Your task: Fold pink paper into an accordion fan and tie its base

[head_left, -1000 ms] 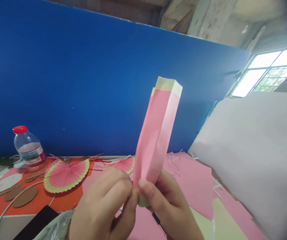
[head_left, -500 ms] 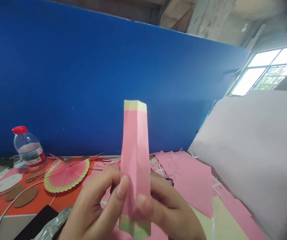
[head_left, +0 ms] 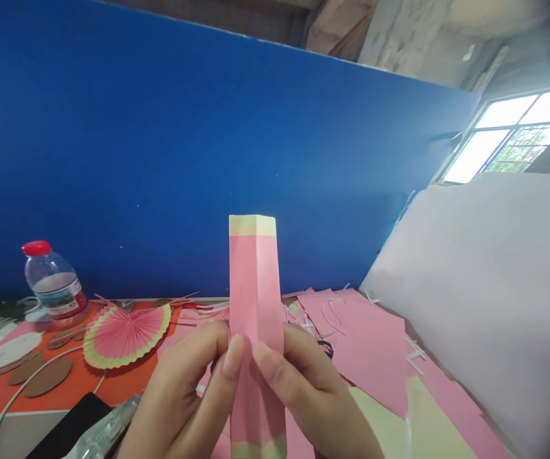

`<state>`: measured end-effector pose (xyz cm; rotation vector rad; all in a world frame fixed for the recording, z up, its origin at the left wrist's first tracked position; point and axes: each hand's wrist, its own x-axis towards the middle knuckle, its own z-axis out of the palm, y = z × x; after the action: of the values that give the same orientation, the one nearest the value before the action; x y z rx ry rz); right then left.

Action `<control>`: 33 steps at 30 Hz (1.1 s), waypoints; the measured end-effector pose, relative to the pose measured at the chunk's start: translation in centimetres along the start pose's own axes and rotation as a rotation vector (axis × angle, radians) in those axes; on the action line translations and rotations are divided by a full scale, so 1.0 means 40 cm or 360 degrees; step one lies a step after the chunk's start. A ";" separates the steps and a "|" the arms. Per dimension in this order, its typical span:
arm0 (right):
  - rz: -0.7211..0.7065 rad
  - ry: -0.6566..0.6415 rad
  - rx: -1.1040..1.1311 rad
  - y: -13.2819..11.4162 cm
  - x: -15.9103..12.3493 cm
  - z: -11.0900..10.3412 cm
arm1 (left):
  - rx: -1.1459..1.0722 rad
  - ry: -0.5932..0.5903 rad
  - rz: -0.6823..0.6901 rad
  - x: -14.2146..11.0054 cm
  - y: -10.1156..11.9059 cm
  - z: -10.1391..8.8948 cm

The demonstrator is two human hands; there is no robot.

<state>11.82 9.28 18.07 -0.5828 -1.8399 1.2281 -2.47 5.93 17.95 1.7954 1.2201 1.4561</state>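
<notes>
Folded pink strip (head_left: 254,293), held upright before the blue panel (head_left: 170,146); left hand (head_left: 186,386) and right hand (head_left: 320,392) pinch opposite edges, each grip narrow, thumbs in front, presumably steadying the crease.

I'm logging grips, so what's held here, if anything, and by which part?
The left hand and right hand hold a folded pink paper strip by its long edges, near mid-length, thumbs on its front.

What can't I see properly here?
In the head view:
Folded paper: its back, hidden by its own front; its bottom end, cut off by the picture's edge.
Left hand and right hand: some fingertips, hidden behind the paper.
Bottle label: words too small.
Black flat thing: near end cut off by the bottom edge.
</notes>
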 end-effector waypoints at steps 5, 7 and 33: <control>-0.0091 0.0014 -0.0010 0.011 -0.001 -0.009 | 0.0059 0.0075 -0.0006 -0.005 0.012 0.012; -0.0082 0.0066 0.0106 0.013 -0.003 -0.013 | 0.0078 0.0062 0.0035 -0.010 0.012 0.019; -0.0080 0.0133 -0.0287 -0.019 0.006 0.008 | 0.0585 0.0213 0.0272 -0.005 -0.008 0.012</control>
<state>11.45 8.99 18.79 -0.6721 -1.8946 0.9966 -2.13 5.94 17.46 2.1156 1.5135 1.5437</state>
